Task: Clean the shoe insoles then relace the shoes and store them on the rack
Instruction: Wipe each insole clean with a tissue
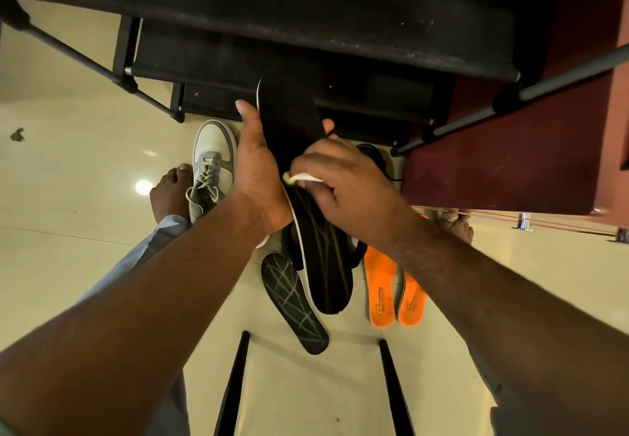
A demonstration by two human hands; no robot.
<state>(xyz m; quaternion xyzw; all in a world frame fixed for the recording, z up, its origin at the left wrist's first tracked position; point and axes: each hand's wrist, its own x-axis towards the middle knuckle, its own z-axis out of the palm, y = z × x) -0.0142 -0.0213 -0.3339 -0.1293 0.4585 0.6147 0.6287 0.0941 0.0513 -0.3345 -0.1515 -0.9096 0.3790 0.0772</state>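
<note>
My left hand (pixel 258 170) grips a long black insole (pixel 292 122) by its left edge and holds it up in front of me. My right hand (pixel 343 187) pinches a small white cloth or wipe (pixel 306 177) and presses it against the middle of that insole. A second black insole with pale crossing lines (pixel 292 303) lies on the floor below. Two orange insoles (pixel 381 296) lie side by side to its right. A grey and white laced sneaker (pixel 212 163) stands on the floor at the left. A black shoe (pixel 372 154) is partly hidden behind my right hand.
The black fabric shoe rack (pixel 272 20) with metal poles fills the top of the view. A dark red cabinet (pixel 510 149) stands at the right. My bare feet (pixel 170 190) rest on the glossy cream tile floor. Two black bars (pixel 235 384) run along the bottom.
</note>
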